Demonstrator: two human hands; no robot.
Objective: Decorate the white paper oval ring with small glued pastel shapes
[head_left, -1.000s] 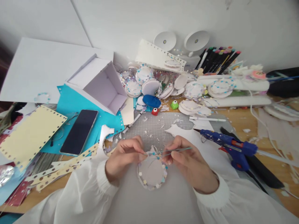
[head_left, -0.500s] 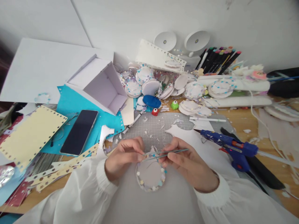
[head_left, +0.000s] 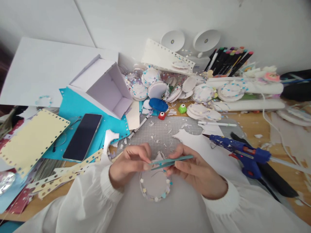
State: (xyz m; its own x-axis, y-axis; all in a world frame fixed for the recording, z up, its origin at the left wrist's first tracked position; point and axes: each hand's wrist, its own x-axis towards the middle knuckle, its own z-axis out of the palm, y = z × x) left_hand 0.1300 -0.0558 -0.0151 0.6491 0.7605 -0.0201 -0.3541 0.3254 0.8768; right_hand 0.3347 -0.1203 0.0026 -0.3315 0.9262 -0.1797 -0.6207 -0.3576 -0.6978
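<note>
My right hand (head_left: 198, 171) is closed on teal tweezers (head_left: 181, 158), their tips pointing left toward my left fingertips. My left hand (head_left: 131, 163) is closed in a pinch at the upper left of a thin ring (head_left: 156, 198) with small white, yellow and blue paper flowers. The ring hangs below my fingers, over my lap. Part of its top is hidden by the tweezers and fingers. Whatever tiny piece lies between the tweezer tips is too small to make out.
Right of my hands lies a blue glue gun (head_left: 240, 153) on white paper. A phone (head_left: 82, 137) rests on blue paper to the left, near an open white box (head_left: 107, 89). Behind the grey cutting mat (head_left: 167, 129) are stacked paper discs, a green punch (head_left: 182, 108) and a red punch (head_left: 162, 115).
The tweezers have turned so their broad teal side shows more. The ring has shifted slightly left; both hands stay nearly in place.
</note>
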